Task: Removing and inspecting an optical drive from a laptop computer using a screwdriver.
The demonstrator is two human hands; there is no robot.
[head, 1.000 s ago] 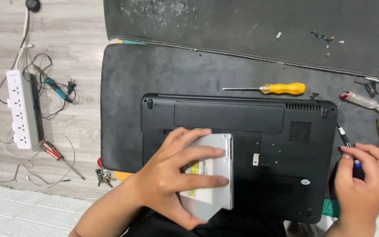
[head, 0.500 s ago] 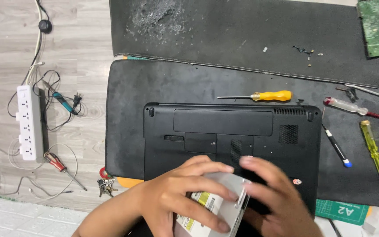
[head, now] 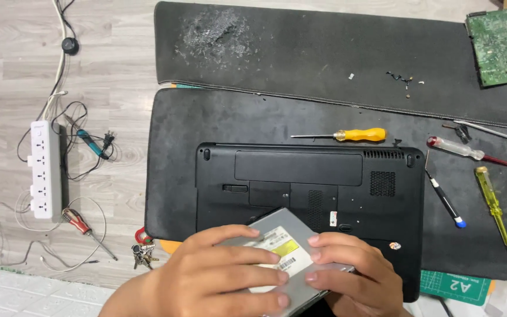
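A black laptop (head: 324, 182) lies upside down on a dark mat (head: 206, 129). Above its near edge both my hands hold a flat silver optical drive (head: 286, 238) with a yellow and white label. My left hand (head: 218, 273) wraps the drive's left side, fingers across its top. My right hand (head: 353, 273) grips the right side, fingertips on the label. Much of the drive is hidden under my fingers.
A yellow-handled screwdriver (head: 353, 135) lies behind the laptop. More screwdrivers (head: 491, 199) lie to its right, with a green circuit board (head: 503, 44) far right. A white power strip (head: 45, 170), cables, a red-handled tool (head: 80, 226) and keys (head: 142, 252) lie on the wooden floor at left.
My right hand left the small screwdriver at the right and came onto the drive. The drive has come off the laptop's side and turned diagonal between both hands. The view shifted.
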